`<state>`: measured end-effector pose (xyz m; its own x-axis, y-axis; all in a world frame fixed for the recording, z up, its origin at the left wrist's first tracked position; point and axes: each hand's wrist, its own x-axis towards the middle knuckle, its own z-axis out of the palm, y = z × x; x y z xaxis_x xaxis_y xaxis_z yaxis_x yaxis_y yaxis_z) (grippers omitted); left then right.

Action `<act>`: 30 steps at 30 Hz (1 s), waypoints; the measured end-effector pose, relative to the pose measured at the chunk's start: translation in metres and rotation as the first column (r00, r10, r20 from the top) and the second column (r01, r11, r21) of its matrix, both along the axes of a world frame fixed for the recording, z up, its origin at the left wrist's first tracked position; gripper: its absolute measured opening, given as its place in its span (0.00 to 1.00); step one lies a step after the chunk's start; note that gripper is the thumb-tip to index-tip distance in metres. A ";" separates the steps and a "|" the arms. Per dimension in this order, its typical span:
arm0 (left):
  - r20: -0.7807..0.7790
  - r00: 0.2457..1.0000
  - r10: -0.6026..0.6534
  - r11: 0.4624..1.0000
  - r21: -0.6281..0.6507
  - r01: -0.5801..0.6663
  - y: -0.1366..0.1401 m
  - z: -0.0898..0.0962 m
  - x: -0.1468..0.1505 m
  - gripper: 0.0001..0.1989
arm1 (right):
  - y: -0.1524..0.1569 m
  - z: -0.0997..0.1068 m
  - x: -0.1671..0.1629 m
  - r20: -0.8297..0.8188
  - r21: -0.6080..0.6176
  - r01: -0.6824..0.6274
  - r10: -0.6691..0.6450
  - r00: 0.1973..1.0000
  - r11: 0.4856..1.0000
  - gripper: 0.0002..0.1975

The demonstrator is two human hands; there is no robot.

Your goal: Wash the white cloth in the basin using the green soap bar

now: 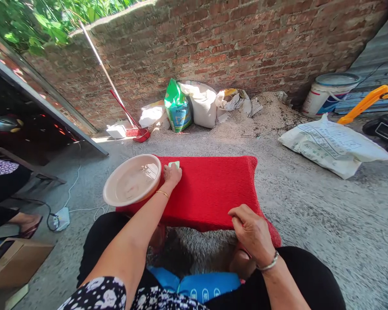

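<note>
Single head-worn view, facing forward and down, red cloth (pixel 213 189) near, brick wall (pixel 261 47) beyond

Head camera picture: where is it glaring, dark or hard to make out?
Head view: glare on the water in the washbasin; head view: deep shadow in the doorway at left; head view: sunlit glare washing out the low sack beside the broom; head view: pale green piece at the left hand too small to identify.

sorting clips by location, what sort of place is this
Likely an outdoor yard, perhaps by a home: there is a brick wall, leafy plants beyond its top, and rough concrete ground.
</note>
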<state>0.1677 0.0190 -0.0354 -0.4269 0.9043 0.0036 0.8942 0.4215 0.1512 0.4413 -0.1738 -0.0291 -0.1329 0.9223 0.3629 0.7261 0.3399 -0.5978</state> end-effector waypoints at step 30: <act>0.026 0.977 -0.213 0.977 0.005 0.213 -0.022 0.007 0.018 0.23 | -0.003 0.003 0.011 -0.072 0.041 0.029 -0.026 0.997 0.999 0.11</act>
<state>0.1862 -0.0026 -0.0285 -0.2247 0.9744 -0.0033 0.9590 0.2217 0.1767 0.4519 -0.1768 -0.0261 -0.0799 0.9090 0.4091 0.6919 0.3460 -0.6337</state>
